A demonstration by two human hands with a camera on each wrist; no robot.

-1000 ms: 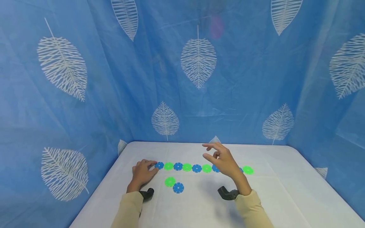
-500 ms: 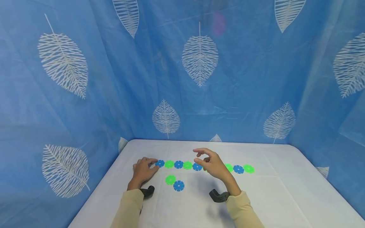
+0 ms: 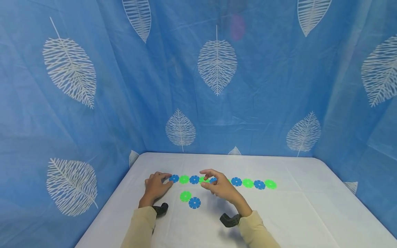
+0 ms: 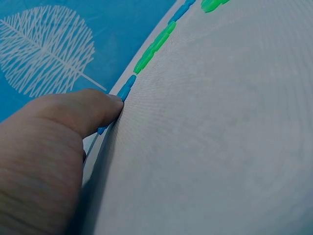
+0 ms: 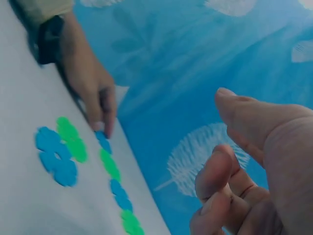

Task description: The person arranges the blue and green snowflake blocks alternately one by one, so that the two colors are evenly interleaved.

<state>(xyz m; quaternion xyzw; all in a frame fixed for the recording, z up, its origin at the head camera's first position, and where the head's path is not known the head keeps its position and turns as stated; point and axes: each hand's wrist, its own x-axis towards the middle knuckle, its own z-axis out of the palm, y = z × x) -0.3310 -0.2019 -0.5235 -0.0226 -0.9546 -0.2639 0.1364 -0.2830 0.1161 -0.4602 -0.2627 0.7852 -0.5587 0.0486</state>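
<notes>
At the left end of a row of flat notched discs on the table, my left hand [image 3: 155,187] holds a blue notched disc [image 3: 175,178] between thumb and forefinger. The left wrist view shows the thumb [image 4: 105,107] against that disc's edge. Above the row's middle hovers my right hand [image 3: 224,187], thumb and forefinger apart and nothing between them. It partly covers a green disc [image 3: 203,179] and a blue disc [image 3: 213,179]. In front of the row lie a loose green disc [image 3: 185,196] and a blue disc [image 3: 194,203], edges touching or overlapping.
The row runs on to the right, blue and green by turns, up to a green disc [image 3: 270,184]. A white cloth covers the table [image 3: 304,213]. Blue curtains [image 3: 248,86] with white leaf prints stand behind and beside it.
My right hand has moved left and lower along the row, uncovering discs toward the right end. My left hand keeps its place at the leftmost blue disc.
</notes>
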